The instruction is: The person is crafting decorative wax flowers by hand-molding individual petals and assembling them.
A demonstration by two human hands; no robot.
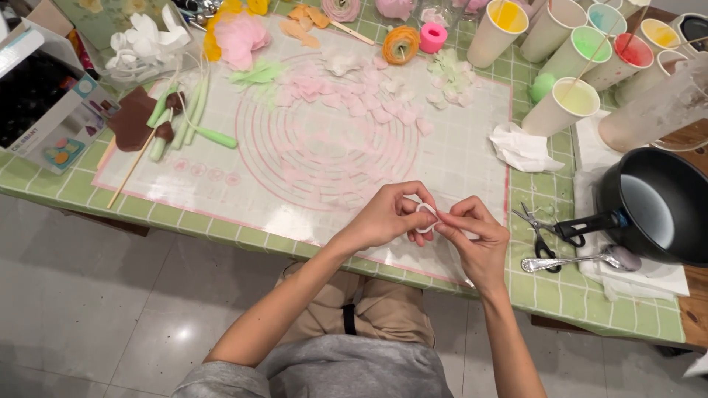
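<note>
My left hand [387, 215] and my right hand [476, 236] meet over the near edge of a translucent silicone mat [243, 191] with pink circles. Between their fingertips they pinch a small thin white petal-shaped piece [426, 218], curled into a loop. Many pale pink petals [346, 99] lie scattered on the mat's far part, with pale green ones [450, 74] to their right. Green stems [184, 118] and a brown sheet [133, 121] lie at the mat's left.
A black saucepan [664, 203], scissors [542, 232] and a spoon [582, 259] lie at the right. Several paper cups of coloured liquid [564, 107] stand at the far right. A crumpled tissue [520, 147], an open box [40, 103], and finished flowers [240, 37] also sit on the green tablecloth [582, 295].
</note>
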